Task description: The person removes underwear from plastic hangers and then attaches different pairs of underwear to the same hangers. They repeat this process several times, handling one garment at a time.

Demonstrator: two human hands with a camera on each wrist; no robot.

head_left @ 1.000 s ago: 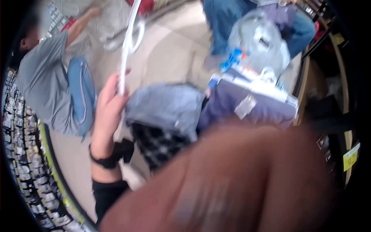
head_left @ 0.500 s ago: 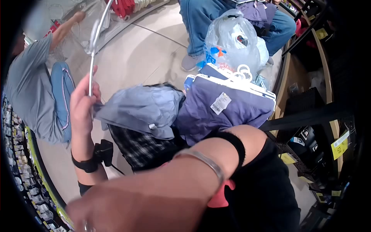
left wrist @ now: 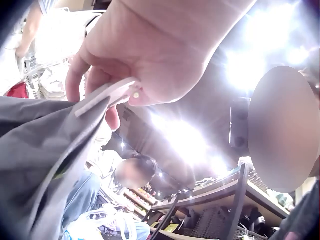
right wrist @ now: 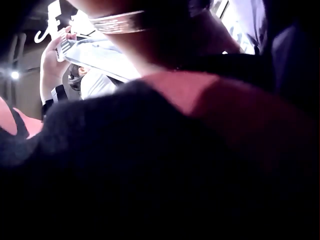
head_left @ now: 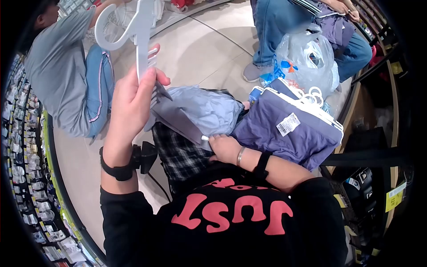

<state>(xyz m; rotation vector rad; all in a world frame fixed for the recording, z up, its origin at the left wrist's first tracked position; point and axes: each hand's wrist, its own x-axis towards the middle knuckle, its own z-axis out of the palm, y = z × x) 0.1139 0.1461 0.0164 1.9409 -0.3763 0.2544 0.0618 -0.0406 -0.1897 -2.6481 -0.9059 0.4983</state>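
My left hand (head_left: 133,98) grips a white plastic hanger (head_left: 141,42), its hook up and to the left. From the hanger a grey garment (head_left: 180,120) stretches down and to the right; the left wrist view shows its grey cloth (left wrist: 40,135) hanging below the fingers. At the garment's lower right corner, my right hand (head_left: 225,149) pinches the edge beside a small white piece. Its fingertips partly hide that corner. Under the garment are light blue-grey cloth (head_left: 222,109) and black-and-white checked cloth (head_left: 178,153).
Purple underwear with a price tag (head_left: 288,124) lies stacked at my right, with white hanger hooks (head_left: 313,95) behind. Beyond are a plastic bag (head_left: 304,58) and a seated person in jeans (head_left: 271,35). Another person in grey (head_left: 62,84) sits left, beside packed shelves (head_left: 31,178). Dark shelving (head_left: 360,187) stands right.
My right hand has swung from close in front of the camera to the grey garment's corner and now pinches it. The hanger has turned, showing its hook, and the grey cloth is drawn tauter.
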